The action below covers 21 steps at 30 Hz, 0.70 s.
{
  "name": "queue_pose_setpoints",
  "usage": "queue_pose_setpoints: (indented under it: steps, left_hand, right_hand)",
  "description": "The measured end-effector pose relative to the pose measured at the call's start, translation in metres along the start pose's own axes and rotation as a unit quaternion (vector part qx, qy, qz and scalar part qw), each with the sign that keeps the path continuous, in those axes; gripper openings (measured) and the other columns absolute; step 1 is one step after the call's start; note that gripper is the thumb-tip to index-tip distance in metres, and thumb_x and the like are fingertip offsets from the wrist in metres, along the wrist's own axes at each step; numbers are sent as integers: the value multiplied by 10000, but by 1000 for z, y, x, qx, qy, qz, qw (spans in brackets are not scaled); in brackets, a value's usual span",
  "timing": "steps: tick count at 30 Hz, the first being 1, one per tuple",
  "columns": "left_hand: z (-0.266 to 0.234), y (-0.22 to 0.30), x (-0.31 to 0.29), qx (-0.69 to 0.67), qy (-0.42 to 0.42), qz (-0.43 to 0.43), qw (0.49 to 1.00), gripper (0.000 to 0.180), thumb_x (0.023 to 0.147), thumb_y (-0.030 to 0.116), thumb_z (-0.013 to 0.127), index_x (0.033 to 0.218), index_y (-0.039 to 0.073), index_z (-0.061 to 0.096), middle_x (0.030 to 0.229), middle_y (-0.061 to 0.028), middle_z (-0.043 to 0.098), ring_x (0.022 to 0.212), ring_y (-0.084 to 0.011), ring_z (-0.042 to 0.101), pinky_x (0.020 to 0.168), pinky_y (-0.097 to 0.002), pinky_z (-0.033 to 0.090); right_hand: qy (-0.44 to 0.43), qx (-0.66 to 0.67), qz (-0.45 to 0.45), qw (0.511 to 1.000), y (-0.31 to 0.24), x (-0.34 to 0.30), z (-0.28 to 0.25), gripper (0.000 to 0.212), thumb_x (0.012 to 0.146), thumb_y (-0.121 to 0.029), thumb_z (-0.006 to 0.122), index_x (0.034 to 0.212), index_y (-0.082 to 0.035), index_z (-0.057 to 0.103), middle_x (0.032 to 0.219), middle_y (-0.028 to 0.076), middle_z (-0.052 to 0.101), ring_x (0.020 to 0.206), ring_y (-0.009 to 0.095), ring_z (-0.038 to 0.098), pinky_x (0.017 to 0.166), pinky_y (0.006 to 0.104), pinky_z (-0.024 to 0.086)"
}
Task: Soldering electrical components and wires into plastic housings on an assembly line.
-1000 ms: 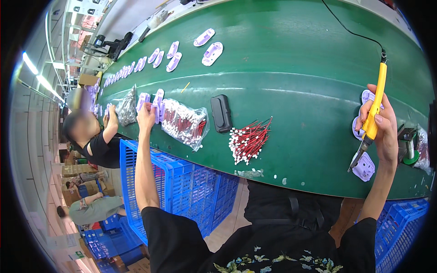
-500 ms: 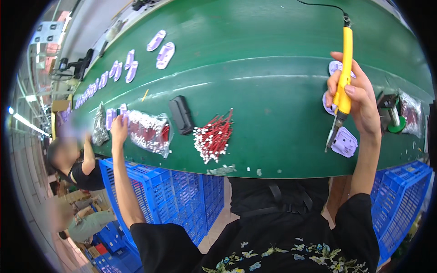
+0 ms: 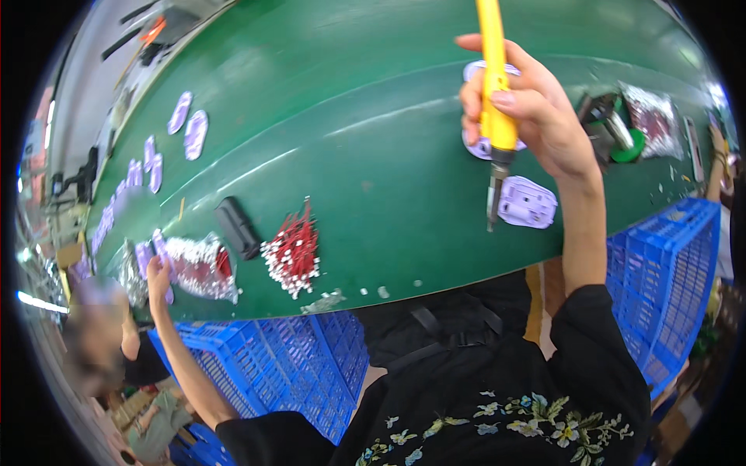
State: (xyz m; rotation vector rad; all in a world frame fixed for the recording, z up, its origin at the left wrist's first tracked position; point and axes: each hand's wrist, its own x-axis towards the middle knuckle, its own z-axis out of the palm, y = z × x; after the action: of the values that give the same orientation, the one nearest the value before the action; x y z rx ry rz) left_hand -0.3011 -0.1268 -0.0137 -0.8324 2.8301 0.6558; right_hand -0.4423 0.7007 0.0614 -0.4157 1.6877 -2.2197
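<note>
My right hand (image 3: pixel 536 116) is wrapped round a yellow soldering iron (image 3: pixel 496 85), its metal tip pointing down toward me. The tip hangs beside a lilac plastic casing (image 3: pixel 527 203) on the green table; whether it touches cannot be told. More lilac casings (image 3: pixel 475 147) lie partly hidden behind this hand. Far to the left, my left hand (image 3: pixel 158 276) pinches a lilac casing (image 3: pixel 161 245), which sticks up past the fingertips. Another casing (image 3: pixel 143 256) is just beside it, and a clear bag of red wires with white ends (image 3: pixel 200 268) lies to its right.
A loose pile of red wires (image 3: pixel 294 252) and a black case (image 3: pixel 237 227) lie mid-table. Several casings (image 3: pixel 196 136) stretch along the far left. A solder spool stand (image 3: pixel 618 132) and a bag (image 3: pixel 651 120) are at right. Blue crates (image 3: pixel 264 365) stand below the edge; people work nearby.
The whole view has swung, so the table's things appear further left. My left hand now lifts a casing upright in its fingers. My right hand keeps the soldering iron near the same casing.
</note>
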Motion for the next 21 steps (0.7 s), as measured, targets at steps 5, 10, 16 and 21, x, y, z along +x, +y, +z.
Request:
queue_pose_setpoints:
  steps: [5, 10, 16, 21]
  left_hand:
    - [-1, 22, -23, -102, 29, -104, 989, 571, 1006, 266, 681, 1460, -3, 462, 1212, -147, 636, 1053, -189, 602, 915, -329, 482]
    - [-12, 45, -45, -139, 28, -47, 989, 528, 1011, 223, 672, 1465, 50, 466, 1132, -111, 675, 981, -154, 627, 840, -299, 493]
    - [-22, 67, -55, -138, 11, 10, 990, 571, 977, 44, 623, 1511, 16, 422, 1212, -120, 684, 1050, -184, 646, 937, -327, 501]
    - [-20, 188, -119, 16, 283, 269, 920, 582, 916, 15, 551, 1493, -1, 478, 1468, -157, 551, 1383, -278, 479, 1200, -396, 303]
  right_hand:
    - [30, -36, -33, 998, -11, -3, -21, 658, 945, -254, 578, 1490, 42, 358, 928, 125, 600, 830, 231, 657, 790, 352, 549]
    - [67, 78, -44, 994, -20, -4, -37, 515, 932, -94, 611, 1394, -22, 395, 948, 183, 656, 875, 285, 712, 794, 373, 586]
    - [55, 120, -74, 989, -24, -9, -43, 496, 928, -112, 608, 1371, -7, 410, 938, 185, 656, 860, 291, 710, 792, 374, 584]
    - [116, 69, -85, 987, -29, -12, -54, 516, 923, -163, 617, 1368, 9, 420, 925, 183, 657, 853, 299, 708, 793, 378, 576]
